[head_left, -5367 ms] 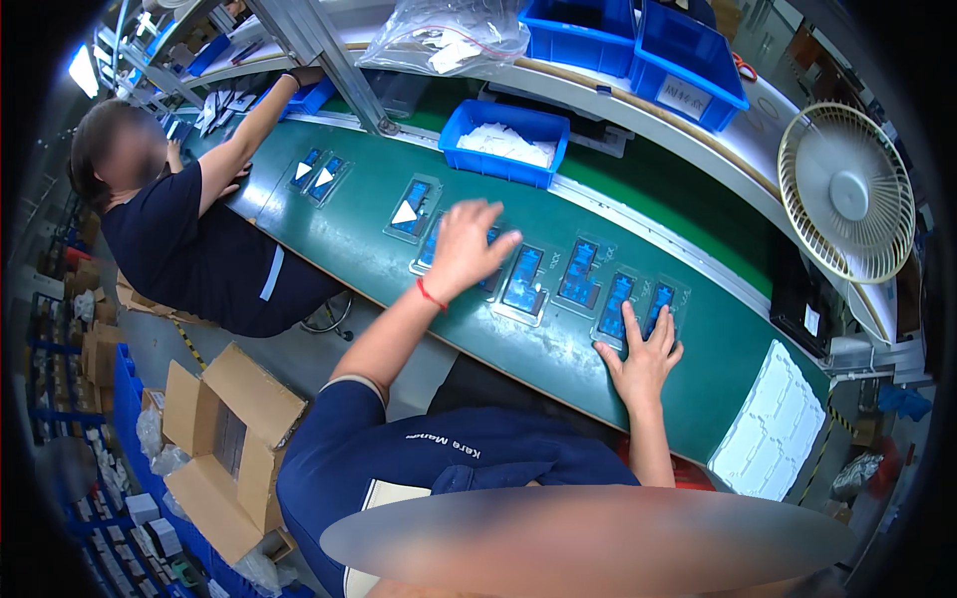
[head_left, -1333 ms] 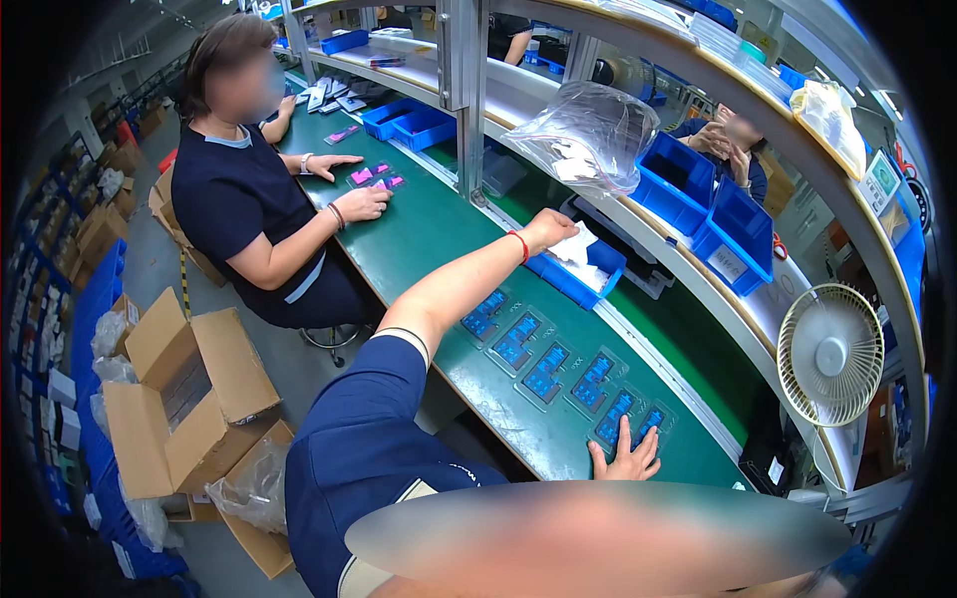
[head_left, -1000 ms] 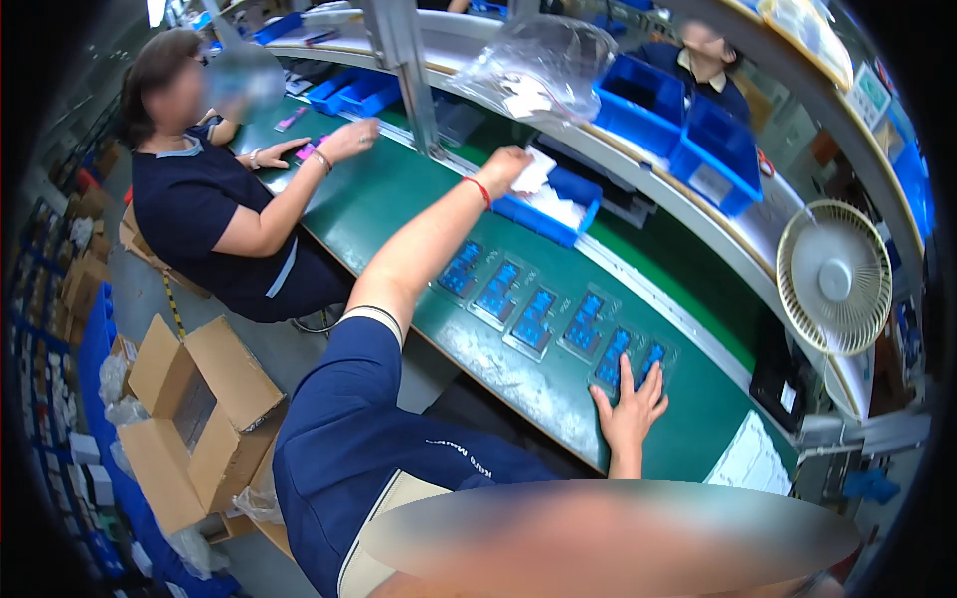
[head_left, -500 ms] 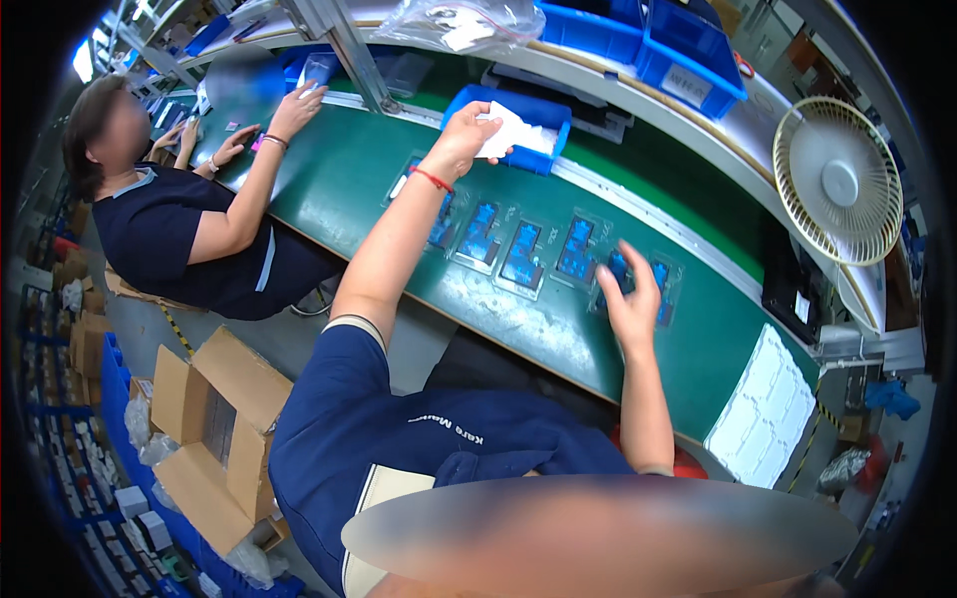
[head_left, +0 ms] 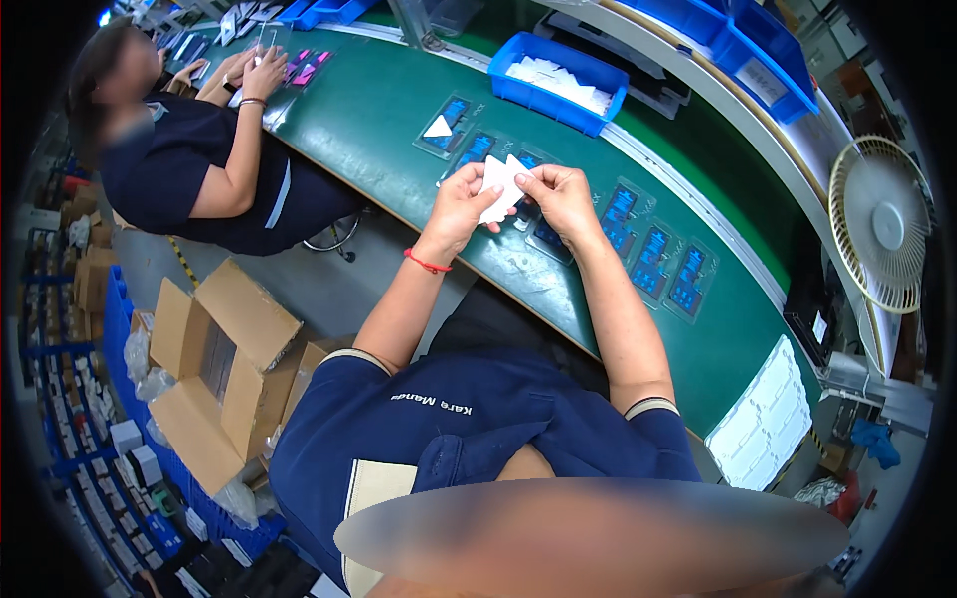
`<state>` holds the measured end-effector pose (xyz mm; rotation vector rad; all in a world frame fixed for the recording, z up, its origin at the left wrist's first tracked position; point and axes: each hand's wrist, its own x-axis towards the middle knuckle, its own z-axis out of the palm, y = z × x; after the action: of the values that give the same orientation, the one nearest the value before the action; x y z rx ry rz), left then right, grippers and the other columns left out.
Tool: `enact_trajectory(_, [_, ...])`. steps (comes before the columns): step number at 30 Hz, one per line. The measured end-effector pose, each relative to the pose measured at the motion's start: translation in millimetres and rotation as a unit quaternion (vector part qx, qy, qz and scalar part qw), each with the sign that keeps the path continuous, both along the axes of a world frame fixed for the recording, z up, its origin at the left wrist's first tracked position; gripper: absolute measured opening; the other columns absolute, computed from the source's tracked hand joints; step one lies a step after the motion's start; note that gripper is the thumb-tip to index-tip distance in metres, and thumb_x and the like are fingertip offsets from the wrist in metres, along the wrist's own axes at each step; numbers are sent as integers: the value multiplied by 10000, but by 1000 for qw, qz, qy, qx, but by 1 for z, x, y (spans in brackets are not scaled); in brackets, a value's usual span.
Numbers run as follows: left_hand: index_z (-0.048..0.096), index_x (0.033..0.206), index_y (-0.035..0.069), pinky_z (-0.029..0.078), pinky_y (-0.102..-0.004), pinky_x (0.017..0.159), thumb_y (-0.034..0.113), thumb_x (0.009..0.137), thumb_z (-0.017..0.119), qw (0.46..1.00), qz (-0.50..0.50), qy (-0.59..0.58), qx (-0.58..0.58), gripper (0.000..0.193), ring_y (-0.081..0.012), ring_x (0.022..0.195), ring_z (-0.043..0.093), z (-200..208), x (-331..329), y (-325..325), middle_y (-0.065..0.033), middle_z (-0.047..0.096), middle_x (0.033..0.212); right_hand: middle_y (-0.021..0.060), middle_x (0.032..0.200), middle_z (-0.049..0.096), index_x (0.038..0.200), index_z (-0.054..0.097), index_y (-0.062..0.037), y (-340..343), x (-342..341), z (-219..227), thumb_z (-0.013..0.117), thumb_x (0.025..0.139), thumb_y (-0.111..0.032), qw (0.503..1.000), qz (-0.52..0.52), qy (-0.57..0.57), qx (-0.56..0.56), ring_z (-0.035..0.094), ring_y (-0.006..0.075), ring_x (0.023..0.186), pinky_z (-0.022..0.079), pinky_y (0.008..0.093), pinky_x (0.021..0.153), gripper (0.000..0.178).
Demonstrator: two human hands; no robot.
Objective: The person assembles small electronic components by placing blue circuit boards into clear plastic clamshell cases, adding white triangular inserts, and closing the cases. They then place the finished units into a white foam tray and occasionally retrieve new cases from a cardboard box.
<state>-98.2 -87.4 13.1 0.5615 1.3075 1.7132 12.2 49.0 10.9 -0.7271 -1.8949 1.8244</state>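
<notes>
My left hand (head_left: 458,213) is closed round a small fanned stack of white triangular pieces (head_left: 501,189), held above the green table. With thumb and fingers, my right hand (head_left: 565,206) pinches the right side of the same stack. Below and around my hands lies a row of clear flat packs with blue patterned pieces inside; one such pack (head_left: 688,280) is at the right end. On the far-left pack (head_left: 457,112) rests a single white triangle (head_left: 438,127). My hands partly hide the packs in the middle.
A blue bin (head_left: 543,107) holding more white pieces stands behind the packs. White moulded trays (head_left: 763,424) stand at the table's right end, below a fan (head_left: 887,224). A co-worker (head_left: 179,164) sits at the left, hands on small items. An open carton (head_left: 214,399) is behind at left.
My left hand has come back from the blue bin with the white pieces. My right hand has moved left from over the packs and now grips them too. A white triangle now shows on the far-left pack.
</notes>
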Motion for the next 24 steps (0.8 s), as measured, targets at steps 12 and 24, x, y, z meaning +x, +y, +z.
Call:
enact_trajectory(12, [515, 1173, -28, 518, -222, 438, 53, 930, 607, 996, 84, 10, -32, 272, -163, 702, 697, -10, -20, -56, -126, 700, 963, 95, 840, 728, 966, 758, -91, -4, -69, -11, 704, 821, -240, 922, -20, -75, 379, 674, 246, 753, 477, 383, 781, 215])
enact_trajectory(24, [522, 1246, -35, 500, -192, 454, 43, 933, 597, 999, -7, 39, -36, 331, -126, 703, 682, -5, 0, -37, -106, 691, 935, 50, 791, 716, 872, 755, -58, -4, -31, 3, 731, 812, -130, 993, 29, 85, 77, 626, 128, 701, 487, 301, 692, 96])
